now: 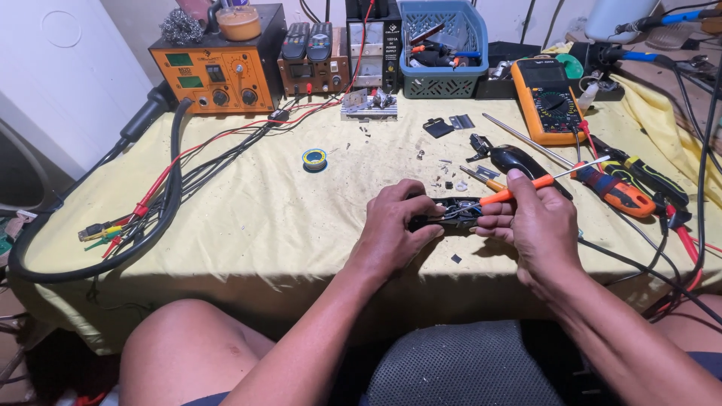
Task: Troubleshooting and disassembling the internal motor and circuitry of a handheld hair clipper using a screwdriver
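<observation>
My left hand (pixel 398 225) clamps a small black opened device (pixel 451 213). My right hand (pixel 530 222) pinches an orange-handled screwdriver (pixel 526 188) into it. Tiny screws (pixel 444 180) dot the yellow-clothed worktop (pixel 263 218) behind.

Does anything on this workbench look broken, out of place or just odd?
Yes. The small black device between the left hand and right hand is open, its insides bare, with the orange-handled screwdriver at it. Tiny loose parts lie scattered on the yellow cloth just behind, and a black shell sits apart.

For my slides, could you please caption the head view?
Both hands, left and right, hold an opened black device and orange screwdriver.
</observation>
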